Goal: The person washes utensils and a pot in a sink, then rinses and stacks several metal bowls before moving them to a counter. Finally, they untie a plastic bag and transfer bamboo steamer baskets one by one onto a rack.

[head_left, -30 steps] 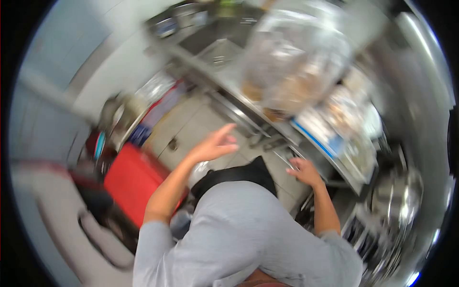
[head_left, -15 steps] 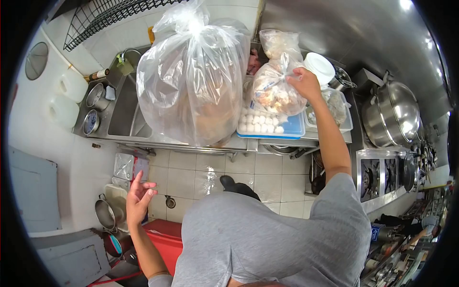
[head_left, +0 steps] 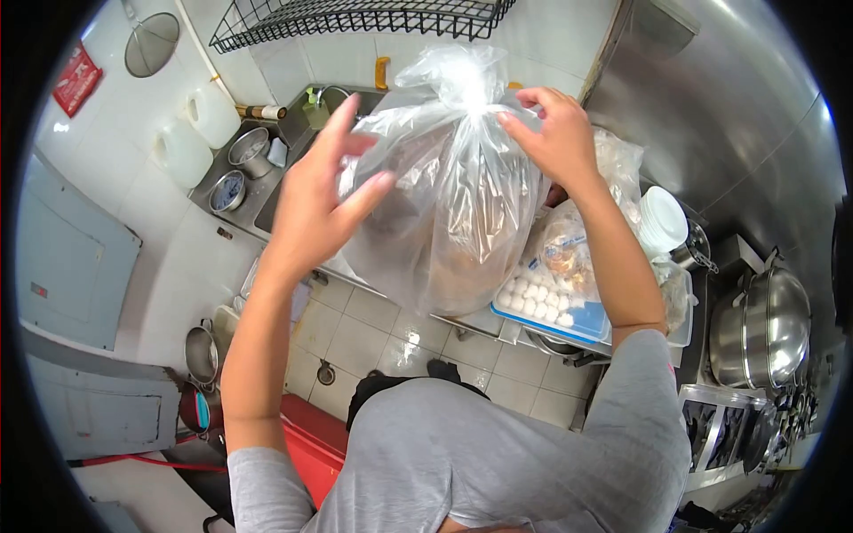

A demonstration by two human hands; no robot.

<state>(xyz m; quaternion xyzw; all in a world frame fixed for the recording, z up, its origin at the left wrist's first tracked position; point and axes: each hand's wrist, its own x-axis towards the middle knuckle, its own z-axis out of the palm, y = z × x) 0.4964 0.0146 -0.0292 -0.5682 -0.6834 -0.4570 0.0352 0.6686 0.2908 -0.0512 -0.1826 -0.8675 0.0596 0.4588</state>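
Observation:
A large clear plastic bag (head_left: 426,204), gathered and tied at the top, stands on the steel counter with something brownish inside. My left hand (head_left: 322,197) is raised at its left side, thumb and fingers spread, with nothing in it. Close to the tied neck on the other side is my right hand (head_left: 562,142), its thumb and index finger apart. Beyond my right forearm, partly hidden by it, a smaller clear bag of pale and orange pieces (head_left: 564,249) rests by a blue tray (head_left: 591,320) of white balls (head_left: 538,298).
A sink (head_left: 267,213) and metal bowls (head_left: 251,151) lie to the left, under a black wire rack (head_left: 355,22). White lids or tubs (head_left: 662,218) stand at right, near a big steel pot (head_left: 760,324). A red bin (head_left: 311,444) is beside my body.
My right hand has let go of the smaller bag and moved left to the large bag's neck. My left hand has risen from low at the left to the large bag. The view has shifted.

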